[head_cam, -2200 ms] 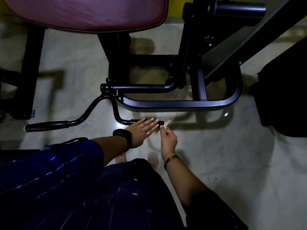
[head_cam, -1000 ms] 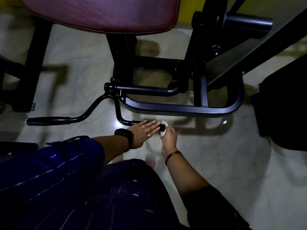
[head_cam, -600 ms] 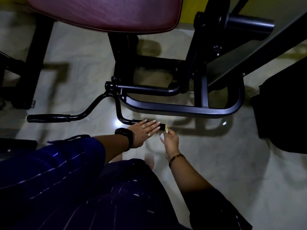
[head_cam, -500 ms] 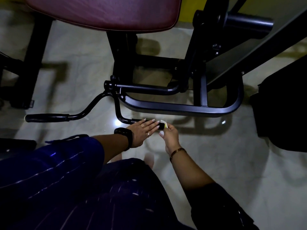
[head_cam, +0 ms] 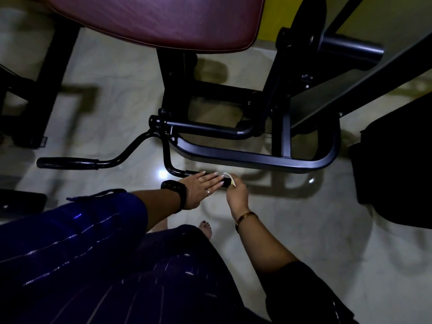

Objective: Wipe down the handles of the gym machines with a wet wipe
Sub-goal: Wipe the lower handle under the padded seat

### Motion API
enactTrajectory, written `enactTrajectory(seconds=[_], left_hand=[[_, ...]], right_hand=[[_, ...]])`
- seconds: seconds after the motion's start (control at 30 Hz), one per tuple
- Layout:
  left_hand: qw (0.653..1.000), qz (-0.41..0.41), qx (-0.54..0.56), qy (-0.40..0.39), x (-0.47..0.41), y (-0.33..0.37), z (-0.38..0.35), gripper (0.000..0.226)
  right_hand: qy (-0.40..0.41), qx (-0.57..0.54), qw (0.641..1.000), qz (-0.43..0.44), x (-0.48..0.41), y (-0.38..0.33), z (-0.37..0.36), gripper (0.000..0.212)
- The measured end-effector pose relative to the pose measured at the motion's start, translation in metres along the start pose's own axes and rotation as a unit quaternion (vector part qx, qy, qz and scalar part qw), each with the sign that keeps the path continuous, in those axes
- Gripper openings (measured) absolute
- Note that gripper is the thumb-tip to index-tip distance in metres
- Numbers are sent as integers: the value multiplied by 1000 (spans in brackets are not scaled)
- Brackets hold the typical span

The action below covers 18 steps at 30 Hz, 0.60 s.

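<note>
Steadying the near handle (head_cam: 226,184), the left hand (head_cam: 201,186) lies flat along it with straight, relaxed fingers, gripping nothing; this looks meant to stop it swinging while its end is rubbed. The right hand (head_cam: 238,195) pinches a small wipe (head_cam: 228,177) between thumb and fingertips and holds it against the handle's tip, on the person's side of the frame (head_cam: 257,157) and just beside its curved front. Pinching probably lets the wipe wrap the rounded end. The second handle (head_cam: 62,163), out to the left of the frame, is untouched and probably comes next. The wipe is partly hidden, so how much of the tip it covers cannot be told.
</note>
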<state>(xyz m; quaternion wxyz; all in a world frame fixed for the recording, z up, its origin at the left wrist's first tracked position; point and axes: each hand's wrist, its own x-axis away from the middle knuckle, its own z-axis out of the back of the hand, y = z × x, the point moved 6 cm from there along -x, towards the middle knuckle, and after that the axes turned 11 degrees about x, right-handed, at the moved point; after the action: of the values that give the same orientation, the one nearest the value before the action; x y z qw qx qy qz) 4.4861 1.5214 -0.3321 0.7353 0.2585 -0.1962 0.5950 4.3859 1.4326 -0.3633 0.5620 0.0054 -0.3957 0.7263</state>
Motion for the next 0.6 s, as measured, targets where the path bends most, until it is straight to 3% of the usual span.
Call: enactTrajectory(seconds=[0.1,0.17,0.3,0.43,0.53,0.6], left_hand=[[1000,0,3,15,0,1,-1,75],[999,3,14,36,2,-3,-4,76],[996,46,47,53,16,-29,-12,77],[995,89,50,18,38,-64,-23,77],[994,102,24,-20,52,-82,-33,81],[994,98,30,-24,57,-90,-36,83]], right_hand=[[12,129,983,133,17,-22,12,55],[23,205,964,166,35,-15,6,63],[85,267,946,164,51,-4,4,61],[25,299,945,131,26,-24,4,55],[14,390,907,160,14,-49,1,43],[-11,417,890,183,21,-58,-11,51]])
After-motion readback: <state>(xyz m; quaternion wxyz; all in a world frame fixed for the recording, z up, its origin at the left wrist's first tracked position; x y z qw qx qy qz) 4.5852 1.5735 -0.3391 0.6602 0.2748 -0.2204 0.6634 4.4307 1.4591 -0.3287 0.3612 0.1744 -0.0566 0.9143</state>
